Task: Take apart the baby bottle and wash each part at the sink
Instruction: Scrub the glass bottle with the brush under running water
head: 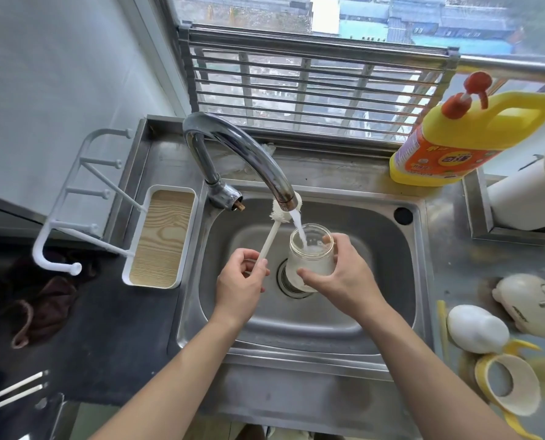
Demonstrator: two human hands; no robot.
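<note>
Two grips work over the sink (379, 249). At far left a white rack (161, 236) stands beside it. The left grip (239, 281) pinches a brush (271, 237) by its handle, bristles up by the tap (242, 147). The right grip (344, 277) wraps round the clear bottle (310, 257), upright under running water. On the table (448, 249) at right lie a white cap (477, 328) and a yellow-handled ring (526, 392).

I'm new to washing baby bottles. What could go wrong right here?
The bottle, wet and held only by the right hand over the steel sink, could slip and crack. The stream from the tap may overflow and splash. The brush in the left hand could snag the spout.
</note>
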